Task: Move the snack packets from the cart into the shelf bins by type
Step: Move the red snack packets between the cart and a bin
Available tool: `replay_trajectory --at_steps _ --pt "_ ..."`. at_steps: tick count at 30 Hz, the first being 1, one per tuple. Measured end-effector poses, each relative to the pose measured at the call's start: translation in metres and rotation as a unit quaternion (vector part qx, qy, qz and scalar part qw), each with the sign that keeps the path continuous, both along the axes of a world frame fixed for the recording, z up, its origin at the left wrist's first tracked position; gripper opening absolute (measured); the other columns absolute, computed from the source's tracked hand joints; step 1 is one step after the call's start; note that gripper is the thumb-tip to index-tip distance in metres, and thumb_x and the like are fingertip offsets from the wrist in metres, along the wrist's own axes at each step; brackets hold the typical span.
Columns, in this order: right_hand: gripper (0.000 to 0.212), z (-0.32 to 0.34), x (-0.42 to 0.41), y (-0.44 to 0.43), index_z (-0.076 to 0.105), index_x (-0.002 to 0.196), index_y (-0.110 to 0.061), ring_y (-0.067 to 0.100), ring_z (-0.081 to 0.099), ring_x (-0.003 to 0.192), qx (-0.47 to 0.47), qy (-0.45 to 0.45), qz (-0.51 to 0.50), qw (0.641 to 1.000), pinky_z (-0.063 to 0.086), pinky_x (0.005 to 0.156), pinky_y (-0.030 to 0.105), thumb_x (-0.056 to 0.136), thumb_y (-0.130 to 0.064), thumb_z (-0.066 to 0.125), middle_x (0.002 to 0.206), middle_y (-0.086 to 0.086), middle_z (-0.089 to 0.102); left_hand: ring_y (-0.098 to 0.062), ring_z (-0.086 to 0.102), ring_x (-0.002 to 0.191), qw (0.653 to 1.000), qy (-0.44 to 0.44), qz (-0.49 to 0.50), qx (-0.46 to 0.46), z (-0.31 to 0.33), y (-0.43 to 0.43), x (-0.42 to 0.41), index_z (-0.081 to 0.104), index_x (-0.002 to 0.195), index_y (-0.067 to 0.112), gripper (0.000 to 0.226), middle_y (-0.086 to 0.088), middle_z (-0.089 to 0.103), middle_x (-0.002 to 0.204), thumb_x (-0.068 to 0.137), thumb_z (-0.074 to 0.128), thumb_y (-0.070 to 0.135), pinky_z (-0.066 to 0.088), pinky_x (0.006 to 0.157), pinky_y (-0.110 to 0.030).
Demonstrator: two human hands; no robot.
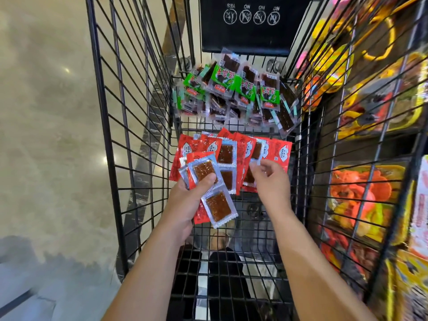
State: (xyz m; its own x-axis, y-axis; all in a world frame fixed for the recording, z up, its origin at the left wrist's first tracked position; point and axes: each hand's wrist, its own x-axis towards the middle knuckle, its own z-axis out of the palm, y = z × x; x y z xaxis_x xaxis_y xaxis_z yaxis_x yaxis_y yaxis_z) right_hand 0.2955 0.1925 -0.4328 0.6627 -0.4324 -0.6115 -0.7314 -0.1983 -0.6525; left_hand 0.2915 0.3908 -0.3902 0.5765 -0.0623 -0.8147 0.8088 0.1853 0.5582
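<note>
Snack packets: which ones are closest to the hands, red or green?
The red foil packets; the left hand grips several. The green-labelled clear packets lie farther off, at the black wire cart's far end.

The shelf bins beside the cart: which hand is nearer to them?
Right. The right hand is over the loose red packets, toward the cart wall that faces the shelf bins. The left hand, gripping a red packet stack, is farther across the cart.

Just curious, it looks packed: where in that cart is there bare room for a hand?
The near cart floor, this side of the red packets, is bare wire. Crowded: red packets fill the middle, green packets heap at the far end.
</note>
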Motion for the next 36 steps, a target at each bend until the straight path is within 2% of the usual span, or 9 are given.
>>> replay_trajectory --at_steps 3,7,9,12,17,20,25,31,36 --pt "0.056 -0.022 0.020 -0.001 0.055 0.141 -0.010 0.024 0.061 0.121 -0.036 0.045 0.025 0.998 0.051 0.103 0.041 0.098 -0.044 0.066 0.136 0.006 0.061 -0.020 0.080 0.100 1.000 0.001 0.010 0.003 0.000 0.000 0.000 0.077 0.101 0.044 0.032 0.003 0.081 0.112 0.070 0.088 0.047 0.063 0.084 -0.042" --pt "0.056 -0.036 0.033 0.005 0.053 0.140 -0.016 0.031 0.062 0.114 -0.078 0.083 0.036 0.993 0.054 0.098 0.048 0.095 -0.047 0.069 0.135 0.007 0.053 -0.019 0.079 0.100 1.000 -0.002 0.014 0.006 0.000 0.001 -0.002 0.076 0.102 0.046 0.033 0.004 0.081 0.112 0.071 0.088 0.048 0.065 0.078 -0.039" --pt "0.048 -0.040 0.034 0.005 0.056 0.128 -0.018 0.030 0.062 0.105 -0.075 0.083 -0.008 0.994 0.056 0.091 0.046 0.092 -0.043 0.074 0.126 0.005 0.050 -0.019 0.080 0.100 1.000 0.003 0.020 0.007 -0.002 0.000 -0.003 0.077 0.101 0.046 0.032 0.004 0.081 0.111 0.071 0.089 0.048 0.065 0.079 -0.040" --pt "0.021 -0.047 0.033 0.005 0.063 0.093 -0.020 0.021 0.066 0.079 -0.014 0.041 -0.048 0.998 0.050 0.063 0.031 0.089 -0.035 0.078 0.090 -0.002 0.069 -0.020 0.080 0.100 1.000 0.004 0.026 -0.002 -0.004 -0.001 -0.004 0.077 0.102 0.046 0.032 0.004 0.081 0.111 0.072 0.089 0.046 0.065 0.076 -0.037" --pt "0.017 -0.052 0.031 0.005 0.067 0.079 -0.022 0.002 0.065 0.055 0.058 -0.001 -0.075 0.996 0.044 0.043 0.015 0.091 -0.022 0.078 0.064 -0.014 0.070 -0.021 0.080 0.100 0.999 0.011 0.037 0.002 -0.007 -0.002 -0.005 0.076 0.108 0.040 0.039 0.003 0.081 0.112 0.071 0.090 0.046 0.064 0.081 -0.040" --pt "0.010 -0.051 0.030 -0.001 0.072 0.083 -0.020 0.006 0.067 0.065 0.054 -0.009 -0.079 0.995 0.047 0.055 0.020 0.091 -0.022 0.078 0.077 -0.009 0.075 -0.021 0.079 0.101 0.999 0.015 0.036 0.003 -0.009 -0.001 -0.005 0.075 0.111 0.040 0.044 0.003 0.081 0.113 0.071 0.091 0.047 0.063 0.085 -0.042" --pt "0.005 -0.039 0.012 -0.021 0.075 0.096 -0.023 0.014 0.076 0.087 0.052 -0.030 -0.111 0.992 0.059 0.079 0.033 0.091 -0.021 0.076 0.092 -0.009 0.079 -0.019 0.080 0.100 1.000 0.005 0.017 -0.006 -0.001 0.000 0.001 0.076 0.104 0.048 0.035 0.005 0.081 0.113 0.072 0.089 0.049 0.066 0.074 -0.035" --pt "0.010 0.004 -0.020 -0.042 0.071 0.097 -0.025 -0.001 0.074 0.077 0.048 -0.068 -0.104 0.991 0.053 0.060 0.013 0.091 -0.020 0.076 0.086 -0.021 0.077 -0.024 0.079 0.104 1.000 -0.013 -0.001 -0.017 0.027 -0.006 0.012 0.075 0.114 0.039 0.042 0.001 0.080 0.116 0.075 0.089 0.043 0.064 0.087 -0.047" --pt "0.009 0.063 -0.041 -0.044 0.070 0.099 -0.025 0.002 0.075 0.081 0.049 -0.113 -0.111 0.986 0.053 0.061 0.012 0.093 -0.020 0.075 0.090 -0.018 0.078 -0.022 0.079 0.101 0.998 -0.048 -0.034 -0.010 0.073 -0.006 0.020 0.071 0.122 0.033 0.056 0.002 0.081 0.113 0.071 0.090 0.045 0.063 0.090 -0.047"
